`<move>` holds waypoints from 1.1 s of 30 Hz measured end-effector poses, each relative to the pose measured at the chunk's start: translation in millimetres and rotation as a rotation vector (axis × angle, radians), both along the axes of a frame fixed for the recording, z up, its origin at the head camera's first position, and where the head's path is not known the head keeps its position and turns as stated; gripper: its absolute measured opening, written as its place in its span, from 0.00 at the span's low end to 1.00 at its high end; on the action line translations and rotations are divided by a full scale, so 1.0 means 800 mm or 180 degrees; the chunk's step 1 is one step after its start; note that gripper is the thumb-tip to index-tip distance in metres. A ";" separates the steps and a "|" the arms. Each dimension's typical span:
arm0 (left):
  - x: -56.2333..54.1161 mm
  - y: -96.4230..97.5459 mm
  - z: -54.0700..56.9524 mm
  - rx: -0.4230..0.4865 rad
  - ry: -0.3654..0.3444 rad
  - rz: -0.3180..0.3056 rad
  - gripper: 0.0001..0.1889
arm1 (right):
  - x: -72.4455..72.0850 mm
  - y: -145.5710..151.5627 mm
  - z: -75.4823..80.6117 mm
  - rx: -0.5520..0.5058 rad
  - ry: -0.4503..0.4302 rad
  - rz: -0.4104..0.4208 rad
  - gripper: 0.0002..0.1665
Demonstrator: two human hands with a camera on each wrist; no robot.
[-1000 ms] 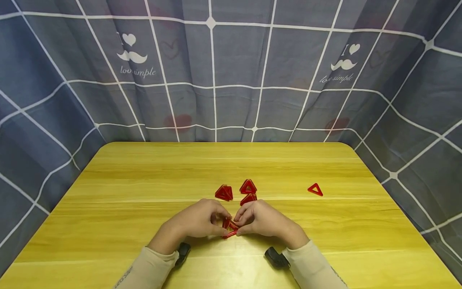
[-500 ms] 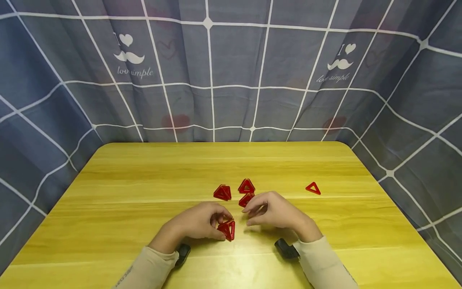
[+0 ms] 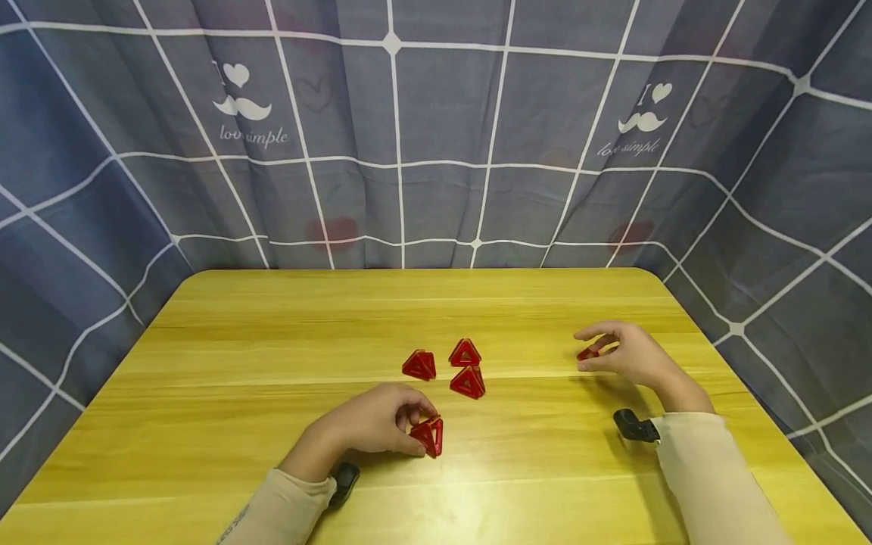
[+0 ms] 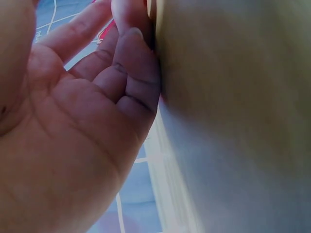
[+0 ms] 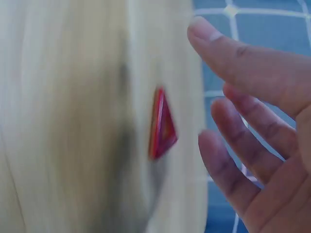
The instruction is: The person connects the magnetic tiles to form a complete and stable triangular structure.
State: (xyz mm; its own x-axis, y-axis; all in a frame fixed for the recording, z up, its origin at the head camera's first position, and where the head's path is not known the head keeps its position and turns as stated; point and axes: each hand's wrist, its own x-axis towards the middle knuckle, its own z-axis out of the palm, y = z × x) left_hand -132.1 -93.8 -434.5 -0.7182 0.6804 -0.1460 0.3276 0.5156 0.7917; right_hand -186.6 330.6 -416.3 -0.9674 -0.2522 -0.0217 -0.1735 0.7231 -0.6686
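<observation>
Near the front middle of the table my left hand (image 3: pixel 381 416) holds a small pyramid of red triangular frames (image 3: pixel 428 437) between thumb and fingers. In the left wrist view the curled fingers (image 4: pixel 131 63) hide nearly all of it. Far to the right, my right hand (image 3: pixel 630 354) hovers with thumb and fingers spread around a single red triangular frame (image 3: pixel 587 353). The right wrist view shows that triangle (image 5: pixel 164 127) on the wood, apart from the fingertips (image 5: pixel 201 30).
Three more red triangle pyramids stand mid-table: one at the left (image 3: pixel 418 365), one at the back (image 3: pixel 465 353), one nearer the front (image 3: pixel 468 381). The yellow wood table (image 3: pixel 286 325) ends at a grey checked curtain (image 3: pixel 436 197).
My right hand has let go of the pyramid and moved right to the lone triangle. The left hand stays in place with the pyramid, which now stands more turned.
</observation>
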 end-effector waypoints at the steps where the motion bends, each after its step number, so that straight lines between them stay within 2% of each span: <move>1: 0.000 0.000 0.000 0.0001 0.0005 -0.0001 0.19 | -0.002 0.005 -0.001 0.0060 -0.0004 -0.0021 0.32; 6: 0.001 0.000 -0.001 0.0018 0.0026 -0.0010 0.18 | -0.008 0.016 -0.013 0.0246 0.0072 0.0034 0.32; 14: 0.002 0.001 0.000 0.0041 0.0013 -0.0026 0.18 | -0.005 0.020 -0.026 0.0369 0.0254 0.0179 0.15; 21: 0.000 0.000 -0.001 0.0033 0.0013 -0.0027 0.18 | -0.003 0.016 -0.027 0.0493 0.0356 0.0236 0.11; 29: 0.000 0.000 -0.004 -0.0005 0.0025 -0.0007 0.18 | 0.003 0.004 -0.031 0.0349 0.0493 0.0198 0.11; 33: -0.001 -0.001 -0.003 -0.0003 0.0048 -0.0013 0.18 | 0.014 -0.020 -0.024 0.0156 0.0524 0.0240 0.13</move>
State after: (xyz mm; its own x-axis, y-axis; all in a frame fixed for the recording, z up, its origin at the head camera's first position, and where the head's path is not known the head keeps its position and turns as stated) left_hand -132.7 -94.2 -437.1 -0.7176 0.6831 -0.1358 0.3415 0.5151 0.7862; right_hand -175.1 314.3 -435.3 -0.9373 -0.3267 0.1214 -0.3327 0.7350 -0.5908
